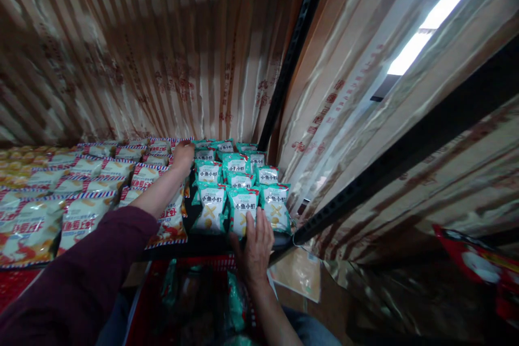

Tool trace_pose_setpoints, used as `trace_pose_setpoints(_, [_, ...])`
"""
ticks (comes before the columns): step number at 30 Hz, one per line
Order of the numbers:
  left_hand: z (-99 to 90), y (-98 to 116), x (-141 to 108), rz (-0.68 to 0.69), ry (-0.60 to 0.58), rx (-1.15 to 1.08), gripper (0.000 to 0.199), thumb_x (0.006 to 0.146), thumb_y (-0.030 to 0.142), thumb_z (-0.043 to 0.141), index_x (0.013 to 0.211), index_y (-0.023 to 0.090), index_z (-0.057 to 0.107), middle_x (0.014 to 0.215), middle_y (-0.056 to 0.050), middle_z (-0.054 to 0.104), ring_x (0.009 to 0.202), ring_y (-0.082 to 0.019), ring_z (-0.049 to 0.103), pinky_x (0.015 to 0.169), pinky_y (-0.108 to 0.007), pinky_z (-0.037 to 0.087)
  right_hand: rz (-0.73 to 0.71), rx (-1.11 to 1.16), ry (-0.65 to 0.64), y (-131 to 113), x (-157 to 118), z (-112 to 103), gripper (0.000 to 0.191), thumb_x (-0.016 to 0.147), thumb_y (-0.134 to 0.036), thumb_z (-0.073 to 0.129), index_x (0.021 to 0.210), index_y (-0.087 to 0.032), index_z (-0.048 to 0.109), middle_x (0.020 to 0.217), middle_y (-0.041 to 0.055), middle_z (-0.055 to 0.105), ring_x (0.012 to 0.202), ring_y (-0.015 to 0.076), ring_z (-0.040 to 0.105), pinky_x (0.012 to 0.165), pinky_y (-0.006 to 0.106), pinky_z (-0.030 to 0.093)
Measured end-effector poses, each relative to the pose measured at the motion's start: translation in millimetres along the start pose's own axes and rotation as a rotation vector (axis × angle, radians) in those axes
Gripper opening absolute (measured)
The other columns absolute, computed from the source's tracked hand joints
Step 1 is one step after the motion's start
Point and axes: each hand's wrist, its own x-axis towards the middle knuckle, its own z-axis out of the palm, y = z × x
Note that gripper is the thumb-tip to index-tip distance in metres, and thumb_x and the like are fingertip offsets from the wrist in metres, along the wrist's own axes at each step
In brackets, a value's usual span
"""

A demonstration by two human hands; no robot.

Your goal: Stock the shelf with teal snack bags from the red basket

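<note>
Teal-and-white snack bags (210, 205) stand in short rows at the right end of a dark shelf (203, 241). My right hand (258, 243) is at the front of these rows, fingers stretched upward against the lower part of the front middle teal bag (244, 203). My left hand (184, 155) reaches to the back, at the border between the teal bags and the white-and-red snack bags (87, 216). Its fingers are mostly hidden from view, so what they touch or hold does not show.
Below the shelf, a red basket (140, 303) contains several teal bags. Yellowish packs (24, 154) lie at far left. A black perforated post (290, 59) and a slanting black bar (385, 157) frame the right side. Printed sheeting (182, 65) hangs behind. A red package (474, 259) is at right.
</note>
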Motion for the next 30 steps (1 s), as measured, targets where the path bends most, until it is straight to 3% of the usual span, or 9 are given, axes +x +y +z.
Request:
trace_pose_setpoints(2, [-8.8, 0, -32, 0.131, -0.038, 0.116, 0.019, 0.067, 0.012, 0.059, 0.085, 0.019, 0.064, 0.118, -0.007, 0.061, 0.125, -0.025, 0.045, 0.105, -0.035, 0.036, 0.002, 0.013, 0.009, 0, -1, 0, 0.065, 0.087, -0.04, 0.051, 0.142, -0.017, 0.026, 0.147, 0.0195, 0.03, 0.135, 0.0338, 0.027, 0.1, 0.054, 0.032])
trace_pose_setpoints(5, [-31.4, -17, -94, 0.661, -0.248, 0.682, 0.034, 0.078, 0.022, 0.051, 0.11, 0.022, 0.061, 0.143, -0.006, 0.041, 0.139, -0.024, 0.025, 0.115, -0.042, 0.02, 0.008, 0.025, 0.007, -1, -1, 0, 0.065, 0.087, -0.041, 0.051, 0.142, -0.017, 0.026, 0.148, 0.0195, 0.029, 0.136, 0.0343, 0.024, 0.1, 0.055, 0.031])
trace_pose_setpoints(8, [-61.5, -55, -149, 0.951, -0.389, 0.971, 0.043, 0.083, 0.025, 0.045, 0.126, 0.023, 0.053, 0.15, -0.007, 0.031, 0.142, -0.028, 0.012, 0.113, -0.052, 0.019, 0.017, 0.026, -0.018, -3, -2, -2, 0.064, 0.088, -0.041, 0.05, 0.142, -0.017, 0.027, 0.149, 0.0192, 0.027, 0.137, 0.0345, 0.021, 0.101, 0.056, 0.029])
trace_pose_setpoints(11, [-85.7, -98, -181, 1.139, -0.452, 1.09, 0.048, 0.084, 0.025, 0.047, 0.132, 0.022, 0.047, 0.148, -0.011, 0.033, 0.142, -0.031, 0.013, 0.11, -0.055, 0.025, 0.024, 0.016, -0.032, -4, -3, -4, 0.061, 0.089, -0.04, 0.048, 0.142, -0.017, 0.028, 0.15, 0.019, 0.024, 0.138, 0.0343, 0.019, 0.102, 0.057, 0.028])
trace_pose_setpoints(15, [-90.0, -127, -192, 1.231, -0.467, 1.166, 0.05, 0.085, 0.022, 0.045, 0.135, 0.02, 0.043, 0.146, -0.012, 0.037, 0.141, -0.03, 0.014, 0.109, -0.053, 0.027, 0.024, 0.01, -0.041, -5, -3, -5, 0.055, 0.092, -0.029, 0.042, 0.143, -0.015, 0.027, 0.149, 0.0191, 0.027, 0.14, 0.0325, 0.016, 0.103, 0.055, 0.026])
trace_pose_setpoints(21, [-68.0, -117, -187, 1.273, -0.572, 1.237, 0.047, 0.087, 0.026, 0.043, 0.133, 0.018, 0.047, 0.145, -0.012, 0.038, 0.14, -0.03, 0.019, 0.11, -0.052, 0.026, 0.055, 0.03, -0.074, -3, -1, -4, 0.057, 0.095, -0.027, 0.034, 0.146, -0.009, 0.014, 0.146, 0.019, 0.034, 0.141, 0.0271, 0.014, 0.106, 0.05, 0.025])
trace_pose_setpoints(26, [-69.3, -114, -173, 1.358, -0.613, 1.258, 0.047, 0.085, 0.027, 0.046, 0.13, 0.016, 0.05, 0.145, -0.016, 0.037, 0.14, -0.031, 0.019, 0.109, -0.051, 0.027, 0.037, 0.013, -0.112, -1, 3, -6, 0.053, 0.095, -0.025, 0.036, 0.144, -0.01, 0.024, 0.146, 0.0154, 0.036, 0.142, 0.0289, 0.011, 0.108, 0.051, 0.02])
trace_pose_setpoints(30, [-71.5, -120, -167, 1.392, -0.552, 1.211, 0.046, 0.083, 0.032, 0.052, 0.127, 0.018, 0.052, 0.144, -0.017, 0.039, 0.139, -0.032, 0.022, 0.109, -0.053, 0.026, 0.036, -0.005, -0.097, -1, 5, -7, 0.05, 0.094, -0.027, 0.038, 0.142, -0.012, 0.031, 0.148, 0.0166, 0.033, 0.142, 0.0299, 0.013, 0.107, 0.052, 0.021])
